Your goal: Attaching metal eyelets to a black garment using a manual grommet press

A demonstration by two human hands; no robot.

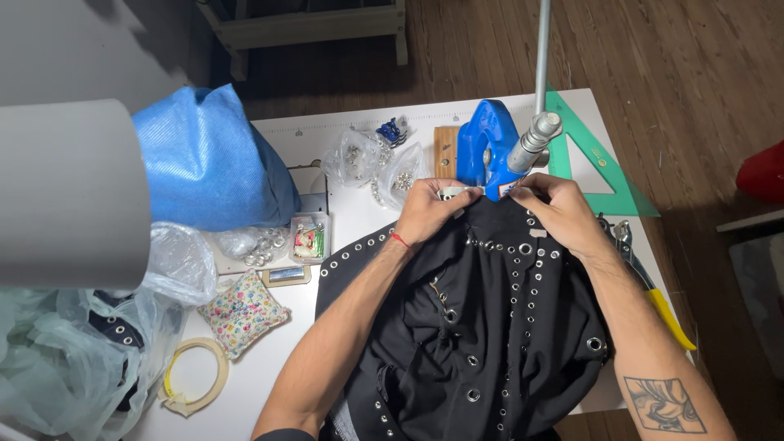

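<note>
While both my hands pinch the top edge of the black garment (pixel 490 327), I hold it right under the nose of the blue press (pixel 483 147) at the far side of the white tabletop (pixel 343 220). My left hand (pixel 426 211) has its fingers pressed together on the cloth's edge, and my right hand (pixel 555 208) grips the same edge just beside the press. The garment is studded with rows of silver eyelets and spreads from the press toward me, covering the near middle of the tabletop.

Behind my left hand lie two clear plastic bags (pixel 376 163) with small metal pieces inside. To the left stands a small clear box (pixel 309 237) holding little coloured bits, and next to it a blue woven bag (pixel 208 159), bulging and closed. Farther left a pale green plastic bag (pixel 65 359) holds more dark eyeleted cloth.

A flowered pincushion (pixel 242 314) and a coiled tape measure (pixel 194 376) lie near my left forearm. A green set square (pixel 600 175) rests past my right hand, and yellow-handled pliers (pixel 653 286) lie along my right forearm.
</note>
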